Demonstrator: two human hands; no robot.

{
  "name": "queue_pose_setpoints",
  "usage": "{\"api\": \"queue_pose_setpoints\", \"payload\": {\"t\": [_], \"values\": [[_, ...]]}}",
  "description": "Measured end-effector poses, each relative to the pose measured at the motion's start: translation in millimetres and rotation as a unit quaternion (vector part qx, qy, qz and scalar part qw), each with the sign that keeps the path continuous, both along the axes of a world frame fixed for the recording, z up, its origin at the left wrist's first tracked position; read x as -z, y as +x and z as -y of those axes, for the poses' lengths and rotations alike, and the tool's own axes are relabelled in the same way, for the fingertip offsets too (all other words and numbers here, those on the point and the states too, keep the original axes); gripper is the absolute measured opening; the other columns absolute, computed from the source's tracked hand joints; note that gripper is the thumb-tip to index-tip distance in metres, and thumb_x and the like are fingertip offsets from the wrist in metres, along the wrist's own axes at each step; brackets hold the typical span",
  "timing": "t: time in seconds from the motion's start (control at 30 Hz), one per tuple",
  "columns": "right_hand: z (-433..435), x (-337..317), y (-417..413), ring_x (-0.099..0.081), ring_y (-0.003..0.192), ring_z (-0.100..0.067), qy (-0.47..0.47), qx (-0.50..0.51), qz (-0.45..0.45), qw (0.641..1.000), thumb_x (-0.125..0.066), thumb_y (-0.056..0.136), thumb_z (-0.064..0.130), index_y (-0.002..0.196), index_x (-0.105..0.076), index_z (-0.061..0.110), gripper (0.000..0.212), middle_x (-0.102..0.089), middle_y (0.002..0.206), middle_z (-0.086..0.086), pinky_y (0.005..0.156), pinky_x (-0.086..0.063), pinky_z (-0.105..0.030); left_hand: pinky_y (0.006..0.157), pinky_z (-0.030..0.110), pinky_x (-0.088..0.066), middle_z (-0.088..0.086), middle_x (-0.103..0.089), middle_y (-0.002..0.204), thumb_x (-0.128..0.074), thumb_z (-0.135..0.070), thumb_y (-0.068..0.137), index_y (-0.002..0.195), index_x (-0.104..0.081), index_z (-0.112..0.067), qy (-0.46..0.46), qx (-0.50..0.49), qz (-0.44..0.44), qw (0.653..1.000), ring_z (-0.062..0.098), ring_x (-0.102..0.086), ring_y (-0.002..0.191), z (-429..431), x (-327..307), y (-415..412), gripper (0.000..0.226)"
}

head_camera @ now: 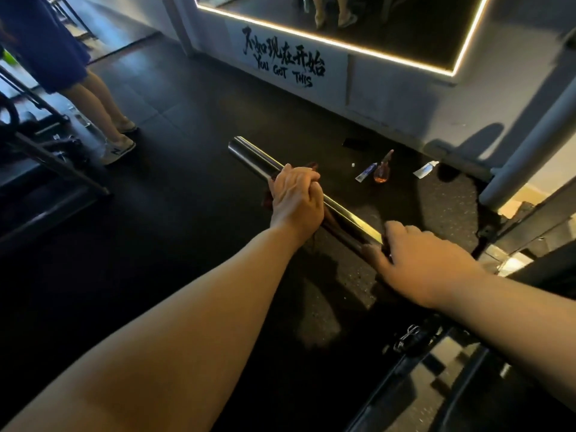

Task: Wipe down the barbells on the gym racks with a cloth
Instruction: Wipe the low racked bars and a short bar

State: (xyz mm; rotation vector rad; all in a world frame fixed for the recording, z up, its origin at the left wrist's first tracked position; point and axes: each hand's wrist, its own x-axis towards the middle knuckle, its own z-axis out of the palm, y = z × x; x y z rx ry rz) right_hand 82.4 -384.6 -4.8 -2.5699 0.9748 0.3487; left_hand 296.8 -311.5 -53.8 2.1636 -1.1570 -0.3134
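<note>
close under the camera, two bare forearms reach out over dark rubber flooring (174, 188); rack steel and a small metal clip (408, 335) sit at lower right, dim and hard to read; just beyond, the right hand (427, 263) lies palm-down on the barbell sleeve (349, 213), fingers curled loosely over it, holding nothing else, apparently steadying; the sleeve runs from that hand up and left, its free end (238, 146) hanging out over the floor; further along, the left hand (296, 201) is closed around the sleeve with a dark reddish cloth (311, 166) bunched inside the grip, only its edges peeking out above and below the fist; wiping looks under way near mid-sleeve, with bare steel showing on either side of the fist.

handling judgement: bar is rigid, heavy, polished and likely slick, so it should stay racked while the cloth slides; cloth is soft and limp, best wrapped round the steel and squeezed, as now; steadying grip belongs near the collar end, where the right hand rests.

farther off, a small spray bottle (382, 173) of amber liquid and a tube (365, 173) lie on the floor near the wall; a bystander's legs (103, 116) stand at left; lettering (283, 62) on the far wall beneath a lit mirror edge (327, 42).
</note>
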Motion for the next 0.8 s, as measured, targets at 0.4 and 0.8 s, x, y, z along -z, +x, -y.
{"api": "queue_pose_setpoints", "payload": {"t": [0.4, 0.8], "values": [[-7, 15, -11, -0.057, 0.079, -0.011, 0.069, 0.061, 0.167, 0.982, -0.051, 0.102, 0.038, 0.108, -0.056, 0.024, 0.016, -0.058, 0.093, 0.005, 0.065, -0.047, -0.028, 0.127, 0.038, -0.005, -0.008, -0.057, 0.134, -0.035, -0.036, 0.105, 0.129, -0.057, -0.028, -0.005, 0.157, 0.139, 0.978, 0.009, -0.043, 0.136, -17, -9, -31, 0.034], [-5, 19, -11, -0.058, 0.103, -0.019, 0.108, 0.095, 0.187, 0.972, -0.045, 0.103, 0.038, 0.135, -0.052, 0.023, 0.036, -0.058, 0.120, 0.000, 0.091, -0.052, -0.040, 0.119, 0.028, -0.018, -0.044, 0.011, 0.152, -0.043, -0.041, 0.103, 0.148, -0.004, -0.065, -0.212, -0.059, -0.366, 0.904, -0.017, -0.002, 0.144, -26, 21, -165, 0.063]]}}
